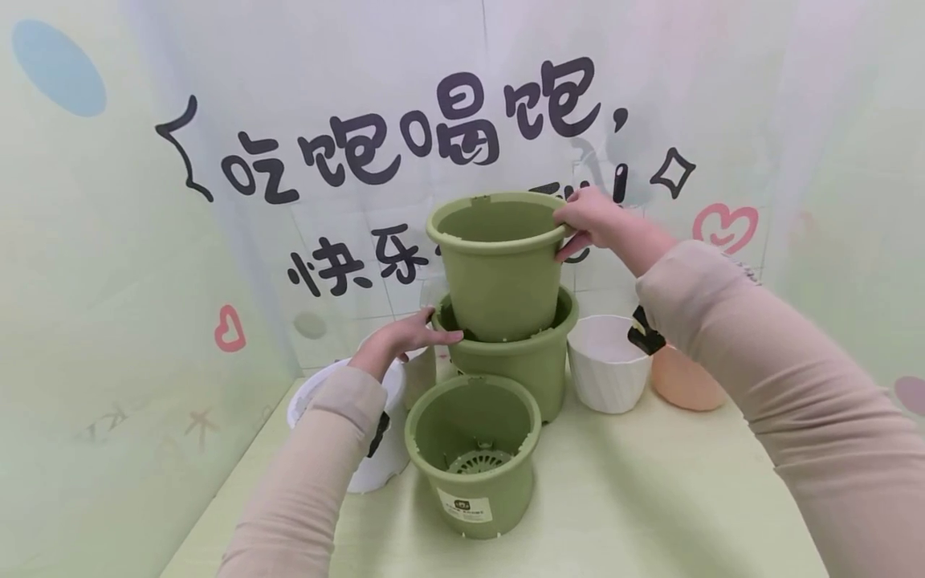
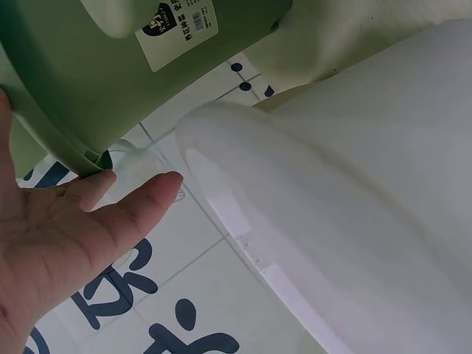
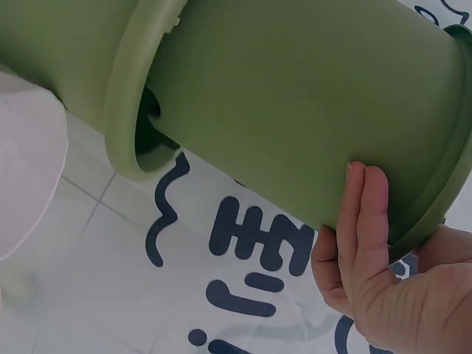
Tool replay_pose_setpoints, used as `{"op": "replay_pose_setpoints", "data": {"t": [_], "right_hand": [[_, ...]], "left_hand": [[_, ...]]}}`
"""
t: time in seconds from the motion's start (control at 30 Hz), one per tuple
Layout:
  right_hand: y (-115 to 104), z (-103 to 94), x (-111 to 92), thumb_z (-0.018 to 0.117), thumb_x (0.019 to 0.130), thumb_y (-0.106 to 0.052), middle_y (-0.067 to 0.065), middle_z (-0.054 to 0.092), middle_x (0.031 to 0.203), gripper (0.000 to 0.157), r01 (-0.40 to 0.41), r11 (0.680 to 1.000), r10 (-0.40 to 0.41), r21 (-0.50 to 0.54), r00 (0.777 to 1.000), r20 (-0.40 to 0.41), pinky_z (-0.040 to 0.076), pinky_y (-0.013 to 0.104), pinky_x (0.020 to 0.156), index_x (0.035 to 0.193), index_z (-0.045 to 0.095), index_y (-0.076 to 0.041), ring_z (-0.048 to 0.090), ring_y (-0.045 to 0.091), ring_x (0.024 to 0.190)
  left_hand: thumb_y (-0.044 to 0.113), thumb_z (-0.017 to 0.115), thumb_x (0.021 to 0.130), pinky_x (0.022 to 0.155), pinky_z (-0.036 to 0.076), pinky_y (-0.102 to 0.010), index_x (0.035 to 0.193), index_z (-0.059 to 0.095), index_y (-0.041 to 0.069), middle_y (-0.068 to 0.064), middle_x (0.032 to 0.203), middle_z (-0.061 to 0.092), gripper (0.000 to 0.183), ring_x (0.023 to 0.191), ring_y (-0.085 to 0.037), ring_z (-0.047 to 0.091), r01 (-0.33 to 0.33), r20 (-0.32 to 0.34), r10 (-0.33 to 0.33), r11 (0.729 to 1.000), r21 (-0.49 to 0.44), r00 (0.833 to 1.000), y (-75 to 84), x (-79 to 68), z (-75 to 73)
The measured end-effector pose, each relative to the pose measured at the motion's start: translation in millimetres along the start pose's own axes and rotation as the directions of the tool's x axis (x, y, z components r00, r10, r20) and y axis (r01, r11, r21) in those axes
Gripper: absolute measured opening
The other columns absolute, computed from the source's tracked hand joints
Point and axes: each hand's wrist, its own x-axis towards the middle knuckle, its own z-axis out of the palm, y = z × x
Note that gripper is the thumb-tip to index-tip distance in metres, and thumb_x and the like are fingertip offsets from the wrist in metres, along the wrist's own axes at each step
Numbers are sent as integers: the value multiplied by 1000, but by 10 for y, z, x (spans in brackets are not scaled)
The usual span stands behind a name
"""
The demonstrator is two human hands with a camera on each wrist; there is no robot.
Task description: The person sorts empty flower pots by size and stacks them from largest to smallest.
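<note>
Probably light, stiff upper pot (image 1: 502, 285); rim (image 1: 499, 247) best hold, my right hand (image 1: 591, 217) pinching it; left hand (image 1: 405, 335) spread at lower pot (image 1: 551, 373).

Both arms reach forward, bare past the cuffs. Left arm (image 1: 299, 470) angles up and rightward from lower left; left hand (image 1: 405, 337) the lower of the two, digits spread, mostly straight, palm partly visible in left wrist view. Right arm (image 1: 766, 377) slants up and leftward, right hand (image 1: 591, 218) higher, pinching, two fingers (image 3: 363, 210) straight, side by side, another bent.
</note>
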Motion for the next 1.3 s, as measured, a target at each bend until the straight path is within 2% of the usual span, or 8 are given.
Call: {"op": "replay_pose_setpoints", "data": {"t": [0.1, 0.33, 0.63, 0.83, 1.0, 1.3], "right_hand": [[56, 59, 28, 37, 75, 4, 7, 31, 67, 4, 7, 1000, -7, -19, 1000, 4, 48, 36, 62, 79, 37, 1, 57, 23, 48], [247, 167, 89, 40, 75, 4, 16, 43, 76, 10, -14, 998, 14, -57, 1000, 3, 49, 35, 60, 83, 34, 1, 58, 27, 50], [496, 252, 138, 39, 75, 5, 17, 43, 77, 8, -29, 997, 30, -73, 999, 21, 49, 35, 60, 80, 34, 2, 59, 28, 52], [657, 302, 184, 39, 74, 6, 17, 41, 78, 16, -39, 996, 41, -75, 999, 28, 49, 36, 61, 88, 30, 4, 58, 27, 52], [792, 330, 223, 39, 72, 5, 17, 40, 81, 11, -32, 993, 35, -117, 999, 29, 49, 36, 59, 80, 32, 1, 58, 26, 51], [917, 373, 270, 39, 70, 4, 20, 48, 79, 10, -21, 974, 21, -223, 1000, -2, 49, 31, 52, 79, 39, 4, 57, 24, 45]], "left_hand": [[60, 56, 63, 82, 37, -47, 134, -3, 14, -9, 139, 2, 103, 121, -31, 20, -6, -1, 6, 1000, 3, 1000, 4, 2, -3], [60, 56, 62, 81, 37, -47, 134, -4, 13, -10, 139, 3, 105, 121, -31, 19, -7, 2, 7, 1000, -5, 1000, -1, 9, -6], [61, 57, 60, 82, 36, -47, 134, -4, 15, -10, 139, 2, 107, 122, -31, 19, 5, 2, -5, 1000, -12, 1000, 3, 13, -10], [57, 57, 64, 83, 34, -50, 134, -4, 15, -9, 139, 0, 102, 122, -31, 17, -3, 9, 4, 999, -37, 1000, 13, 4, -6], [53, 58, 66, 86, 31, -51, 134, -4, 15, -10, 139, -1, 100, 123, -31, 15, -1, 16, 2, 998, -66, 1000, 23, -5, -4], [58, 56, 64, 82, 36, -48, 134, -3, 13, -11, 139, 1, 102, 122, -32, 19, 8, 5, -8, 1000, 4, 1000, 23, -5, -13]]}}
